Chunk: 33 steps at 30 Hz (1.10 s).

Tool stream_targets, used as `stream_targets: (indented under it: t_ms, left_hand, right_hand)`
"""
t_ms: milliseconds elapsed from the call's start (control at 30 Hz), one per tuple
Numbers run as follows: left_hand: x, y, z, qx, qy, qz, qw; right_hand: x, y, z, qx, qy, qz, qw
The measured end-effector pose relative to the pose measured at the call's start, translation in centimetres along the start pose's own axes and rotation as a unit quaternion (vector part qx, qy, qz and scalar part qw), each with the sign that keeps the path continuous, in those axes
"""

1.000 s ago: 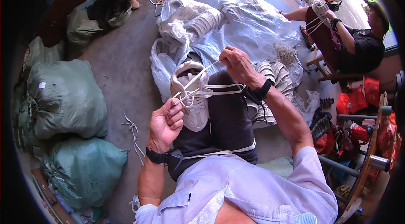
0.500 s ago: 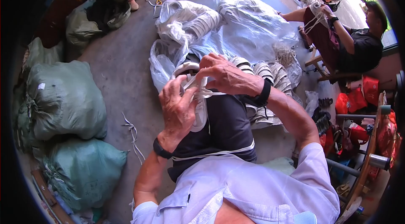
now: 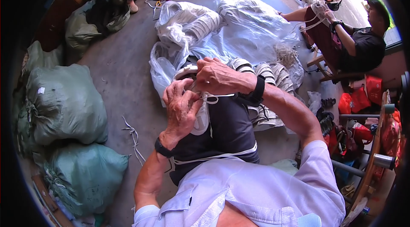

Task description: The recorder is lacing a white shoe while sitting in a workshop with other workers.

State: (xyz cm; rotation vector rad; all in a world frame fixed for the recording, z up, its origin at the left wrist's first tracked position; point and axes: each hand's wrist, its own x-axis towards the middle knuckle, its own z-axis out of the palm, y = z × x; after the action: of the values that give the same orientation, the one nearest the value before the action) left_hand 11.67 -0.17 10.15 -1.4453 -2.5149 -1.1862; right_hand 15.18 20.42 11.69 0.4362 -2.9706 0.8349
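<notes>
A white sneaker [image 3: 200, 125] lies along my thigh, toe toward me, its heel collar pointing away. My left hand [image 3: 180, 106] is over its near left side, with thumb and fingers closed at the lacing. From the right, my right hand [image 3: 220, 77] reaches across the shoe's opening, its fingers bent down and pinching at the lace. A white shoelace [image 3: 212, 98] loops out below my right hand. Both hands hide most of the eyelets and the tongue, and the exact grip on the lace is partly covered.
Rows of nested white sneakers [image 3: 267, 75] lie right of my knees, beside clear plastic bags [image 3: 252, 22]. Green sacks [image 3: 66, 103] stand at left. Loose laces [image 3: 135, 137] lie on the floor. A seated person [image 3: 358, 43] handles laces at right, near a rack [image 3: 371, 163] with red bags.
My right hand has moved left and down, closer to my left hand over the shoe's opening. Its raised fingers have closed in. My left fingers have bunched slightly.
</notes>
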Motion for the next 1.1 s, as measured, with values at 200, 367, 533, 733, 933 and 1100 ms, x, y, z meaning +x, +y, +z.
stream_targets:
  t_ms: [200, 367, 533, 733, 933, 1100]
  left_hand:
    - [0.1, -0.2, -1.0, -0.042, -0.042, -0.012, 0.998]
    - [0.2, -0.6, -1.0, -0.081, -0.054, -0.033, 0.995]
    - [0.1, -1.0, -1.4, -0.106, -0.070, -0.044, 0.991]
    - [0.0, -1.1, -1.5, -0.111, -0.077, -0.056, 0.989]
    - [0.5, -0.6, -1.6, -0.121, -0.088, -0.055, 0.987]
    - [-0.2, -0.9, -2.1, -0.271, 0.018, -0.127, 0.954]
  right_hand:
    - [0.5, -0.9, 1.1, -0.043, 0.016, 0.040, 0.998]
    - [0.8, 1.2, 1.7, 0.129, 0.037, 0.111, 0.985]
    - [2.3, 5.6, 0.0, 0.190, 0.239, 0.226, 0.925]
    - [1.6, 11.8, 2.0, 0.120, 0.287, 0.327, 0.892]
    - [-1.3, 16.1, 3.1, 0.082, 0.325, 0.412, 0.847]
    - [-1.4, 9.6, 2.2, 0.269, 0.233, 0.363, 0.861]
